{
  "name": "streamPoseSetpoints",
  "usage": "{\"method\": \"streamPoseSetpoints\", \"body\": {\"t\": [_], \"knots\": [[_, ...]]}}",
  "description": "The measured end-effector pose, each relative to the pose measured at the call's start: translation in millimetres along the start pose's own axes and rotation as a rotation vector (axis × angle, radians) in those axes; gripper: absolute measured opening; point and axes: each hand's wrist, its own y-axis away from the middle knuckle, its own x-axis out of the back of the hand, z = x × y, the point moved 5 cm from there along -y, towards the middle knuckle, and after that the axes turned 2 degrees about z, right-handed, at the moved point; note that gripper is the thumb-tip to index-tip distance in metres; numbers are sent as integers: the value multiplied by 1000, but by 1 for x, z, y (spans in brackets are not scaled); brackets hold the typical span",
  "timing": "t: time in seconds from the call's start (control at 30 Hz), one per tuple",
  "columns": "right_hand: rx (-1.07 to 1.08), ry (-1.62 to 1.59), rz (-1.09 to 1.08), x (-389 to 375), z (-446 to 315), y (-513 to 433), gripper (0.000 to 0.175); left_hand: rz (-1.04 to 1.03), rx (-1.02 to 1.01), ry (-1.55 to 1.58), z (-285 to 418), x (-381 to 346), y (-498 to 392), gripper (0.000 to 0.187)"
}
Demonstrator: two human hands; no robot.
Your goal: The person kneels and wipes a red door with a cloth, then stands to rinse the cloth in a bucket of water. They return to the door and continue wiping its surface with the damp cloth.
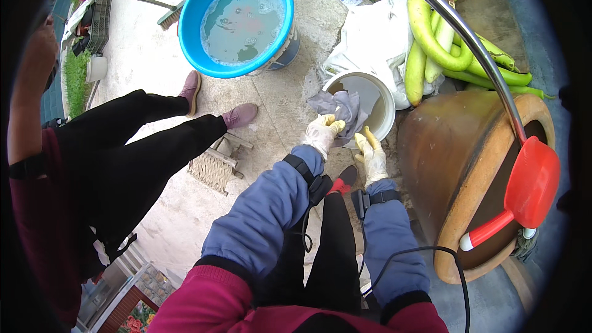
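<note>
My left hand (pixel 322 133), in a pale rubber glove, grips a crumpled grey cloth (pixel 344 111) at the near left rim of a white bucket (pixel 390 122). Part of the cloth hangs over the rim, and cloudy water shows inside. My right hand (pixel 371 153), gloved too, is beside the bucket's near right rim with its fingers apart and nothing in it. Farther off to the left, a blue basin (pixel 185 41) of murky, sudsy water rests on top of another bucket (pixel 289 51).
Right of me stands a large clay jar (pixel 430 148) with a red scoop (pixel 532 185) at its mouth. Long green gourds (pixel 416 74) lie by a white sack (pixel 374 32). Another person (pixel 115 143) stands at left, near a low woven stool (pixel 212 166). A brush (pixel 171 16) lies beyond.
</note>
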Motion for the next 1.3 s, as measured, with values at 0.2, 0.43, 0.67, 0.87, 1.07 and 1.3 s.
{"method": "streamPoseSetpoints", "body": {"t": [0.2,0.43,0.67,0.87,1.07,1.3], "knots": [[-38,-133,130,-4,26,-46,42,-15,-112,-200,-2,-2,-11,18],[22,222,421,45,34,-100,58,80,-102,-419,-21,31,-82,46],[268,953,459,37,0,-128,61,-46,-89,-475,-36,43,-91,73],[400,910,414,-6,-10,-149,86,-172,-39,-425,-43,45,-88,75],[132,883,472,-29,26,-187,79,-206,-230,-316,-54,40,-103,90],[127,1441,150,-25,52,-214,52,-94,-197,-489,-73,45,-113,86]]}}
